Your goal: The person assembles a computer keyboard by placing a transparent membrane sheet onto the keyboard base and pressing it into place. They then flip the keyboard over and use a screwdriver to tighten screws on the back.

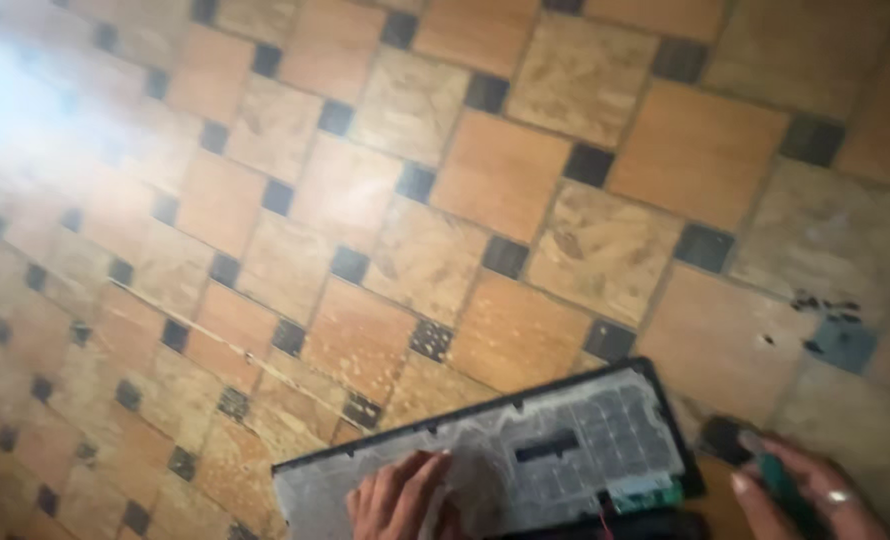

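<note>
A flat dark-framed panel (565,440), grey-white and dusty inside with a grid pattern, lies on the tiled floor at the bottom of the view. My left hand (395,497) rests flat on it, pressing a pale cloth or tissue (465,490) against its surface. My right hand (815,490), with a ring on one finger, is at the bottom right, fingers closed around a green-handled tool (780,483). A small green circuit board (650,493) with red wires sits at the panel's right end.
The floor (495,170) is orange and beige tiles with small dark squares between them. Several tiny dark bits (825,305) lie scattered on a tile at the right. Bright glare washes out the upper left.
</note>
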